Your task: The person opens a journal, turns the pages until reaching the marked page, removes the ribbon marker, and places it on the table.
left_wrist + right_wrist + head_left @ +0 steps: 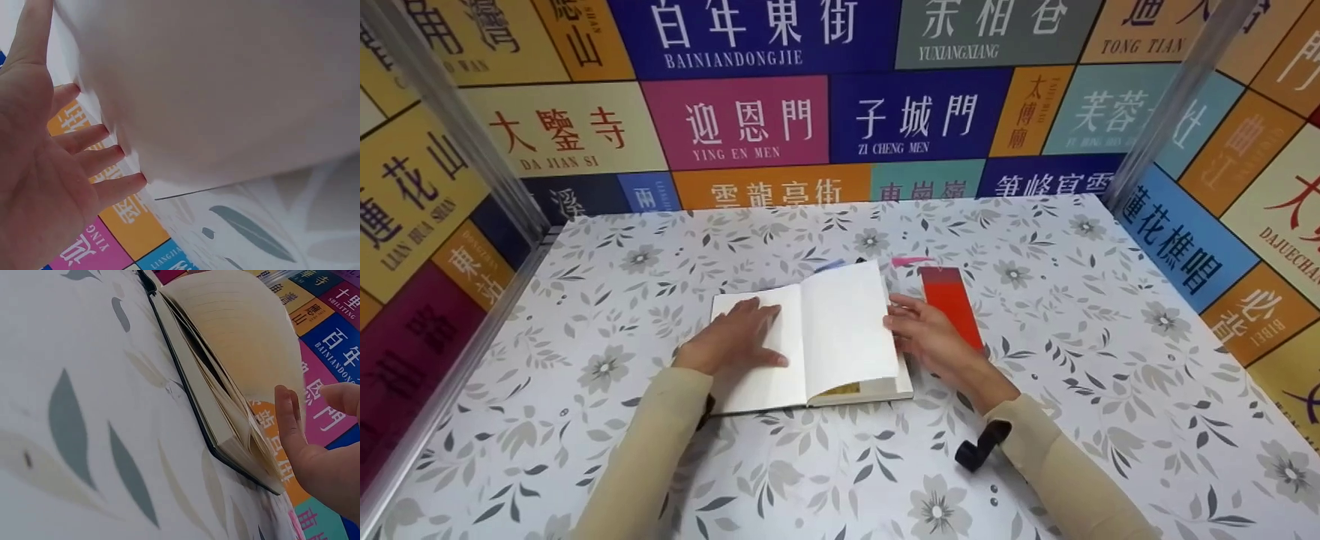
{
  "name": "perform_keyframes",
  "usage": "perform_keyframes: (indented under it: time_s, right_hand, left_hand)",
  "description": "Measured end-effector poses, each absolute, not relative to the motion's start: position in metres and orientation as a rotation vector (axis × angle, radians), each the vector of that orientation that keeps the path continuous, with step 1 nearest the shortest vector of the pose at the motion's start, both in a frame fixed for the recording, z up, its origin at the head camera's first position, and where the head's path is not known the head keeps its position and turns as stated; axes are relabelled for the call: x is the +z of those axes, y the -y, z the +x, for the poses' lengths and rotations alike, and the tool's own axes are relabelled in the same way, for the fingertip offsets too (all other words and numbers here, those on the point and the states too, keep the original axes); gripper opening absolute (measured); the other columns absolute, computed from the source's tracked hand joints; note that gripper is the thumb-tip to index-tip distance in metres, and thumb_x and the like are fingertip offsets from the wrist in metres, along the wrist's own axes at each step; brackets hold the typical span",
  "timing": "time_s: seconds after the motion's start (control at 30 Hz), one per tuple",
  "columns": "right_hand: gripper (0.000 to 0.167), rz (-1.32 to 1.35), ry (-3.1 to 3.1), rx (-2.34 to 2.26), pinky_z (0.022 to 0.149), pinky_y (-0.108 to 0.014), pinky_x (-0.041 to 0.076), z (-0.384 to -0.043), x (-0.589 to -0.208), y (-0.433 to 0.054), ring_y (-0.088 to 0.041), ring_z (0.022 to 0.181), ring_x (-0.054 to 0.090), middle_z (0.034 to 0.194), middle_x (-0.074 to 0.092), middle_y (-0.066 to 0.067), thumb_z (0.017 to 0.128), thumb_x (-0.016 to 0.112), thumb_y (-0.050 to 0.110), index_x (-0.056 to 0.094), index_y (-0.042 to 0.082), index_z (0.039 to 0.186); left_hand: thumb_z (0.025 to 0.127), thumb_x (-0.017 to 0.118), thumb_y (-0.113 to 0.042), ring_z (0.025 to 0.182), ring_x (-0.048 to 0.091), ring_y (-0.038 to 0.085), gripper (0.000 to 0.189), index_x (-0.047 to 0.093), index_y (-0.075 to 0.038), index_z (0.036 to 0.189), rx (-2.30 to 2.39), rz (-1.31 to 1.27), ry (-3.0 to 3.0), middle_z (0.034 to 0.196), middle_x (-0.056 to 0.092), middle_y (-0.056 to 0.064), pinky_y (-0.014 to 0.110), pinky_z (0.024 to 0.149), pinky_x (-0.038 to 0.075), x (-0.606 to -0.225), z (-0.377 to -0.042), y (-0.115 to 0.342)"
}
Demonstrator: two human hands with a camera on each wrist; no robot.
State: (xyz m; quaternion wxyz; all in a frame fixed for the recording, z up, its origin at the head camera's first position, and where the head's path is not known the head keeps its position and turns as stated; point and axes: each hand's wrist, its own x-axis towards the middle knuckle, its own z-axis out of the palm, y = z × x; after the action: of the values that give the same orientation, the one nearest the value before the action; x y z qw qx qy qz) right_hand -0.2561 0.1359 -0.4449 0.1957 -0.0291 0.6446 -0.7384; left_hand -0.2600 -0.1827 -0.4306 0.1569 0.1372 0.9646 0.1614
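A notebook [840, 330] with white pages and a dark cover lies open on the patterned table. My left hand [742, 334] rests on its left page, fingers spread, as the left wrist view [56, 152] also shows. One page [242, 332] stands lifted and curved above the right half. Beside that page's outer edge is my right hand [934, 337], its fingers touching the edge and its thumb mostly hidden in the head view. Faint lines run across the raised page in the right wrist view. Under it a yellowish patch [840, 389] peeks out.
A flat red strip with a darker top [951, 304] lies right of the notebook, partly behind my right hand. Behind the notebook, a pink piece [910, 262] and a blue piece [830, 265] show. Walls with coloured sign panels [739, 120] enclose the table's back and sides.
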Motion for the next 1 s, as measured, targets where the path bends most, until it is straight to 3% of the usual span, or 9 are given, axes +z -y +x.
perform_keyframes:
  time_s: [0.13,0.37,0.63,1.0]
  right_hand:
    - [0.062,-0.043,-1.786,-2.085,0.098,-0.026,0.054,-0.258,-0.447,-0.135,-0.019,0.117,0.056,0.150,0.040,-0.015,0.100,0.056,0.008,0.029,0.004,0.156]
    - [0.060,-0.028,-1.719,-2.116,0.096,-0.028,0.056,-0.262,-0.449,-0.135,-0.017,0.112,0.063,0.145,0.051,-0.012,0.099,0.056,0.006,0.033,0.005,0.154]
    - [0.056,-0.149,-1.668,-2.146,0.090,-0.031,0.059,-0.264,-0.441,-0.133,-0.014,0.102,0.068,0.126,0.064,-0.003,0.101,0.051,0.005,0.033,0.001,0.153]
    - [0.050,-0.195,-1.665,-2.116,0.091,-0.031,0.058,-0.265,-0.429,-0.122,-0.020,0.108,0.066,0.132,0.062,-0.008,0.102,0.049,0.008,0.040,0.002,0.151]
  left_hand:
    - [0.085,0.073,-0.053,0.153,0.021,0.042,0.093,0.030,-0.014,0.158,0.492,0.377,-2.760,0.166,0.019,0.023,0.057,0.124,0.023,-0.432,-0.256,0.184]
    - [0.089,0.070,-0.050,0.153,0.020,0.043,0.087,0.033,-0.010,0.157,0.585,0.334,-2.740,0.166,0.018,0.024,0.057,0.125,0.020,-0.434,-0.249,0.188]
    - [0.089,0.074,-0.037,0.143,0.041,0.042,0.073,0.047,-0.003,0.148,0.711,0.383,-2.823,0.152,0.043,0.028,0.053,0.121,0.032,-0.435,-0.242,0.187]
    - [0.092,0.072,-0.020,0.145,0.038,0.040,0.070,0.040,-0.001,0.151,1.027,0.302,-2.810,0.153,0.044,0.025,0.050,0.124,0.027,-0.438,-0.234,0.186]
